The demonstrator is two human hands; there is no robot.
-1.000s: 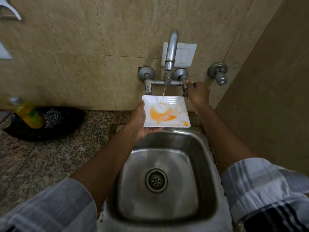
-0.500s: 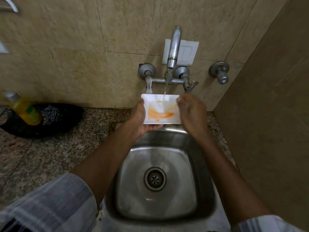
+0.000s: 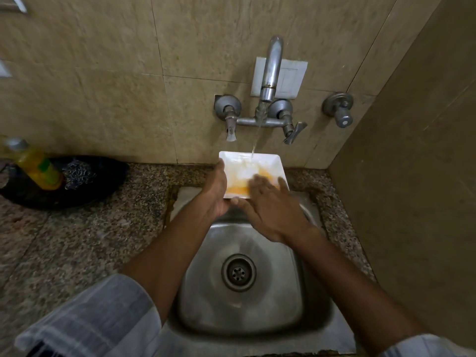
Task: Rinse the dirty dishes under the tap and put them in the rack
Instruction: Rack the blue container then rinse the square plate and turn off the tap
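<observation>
A white rectangular plate (image 3: 247, 166) smeared with orange sauce is held level above the back edge of the steel sink (image 3: 304, 315). My left hand (image 3: 217, 189) grips its left edge. My right hand (image 3: 270, 204) lies flat on the plate's front right part, fingers spread and rubbing the sauce. A thin stream of water falls from the wall tap (image 3: 270, 73) onto the plate's far middle. No rack is in view.
The tap's right lever (image 3: 295, 131) is turned out; a separate valve (image 3: 338, 109) sits further right. On the granite counter (image 3: 77, 240) at left, a black tray (image 3: 103, 181) holds a yellow soap bottle (image 3: 36, 163) and a steel scrubber (image 3: 78, 173). A wall stands close on the right.
My right hand left the tap's right lever and came down onto the plate. The orange stain has smeared and thinned under the water.
</observation>
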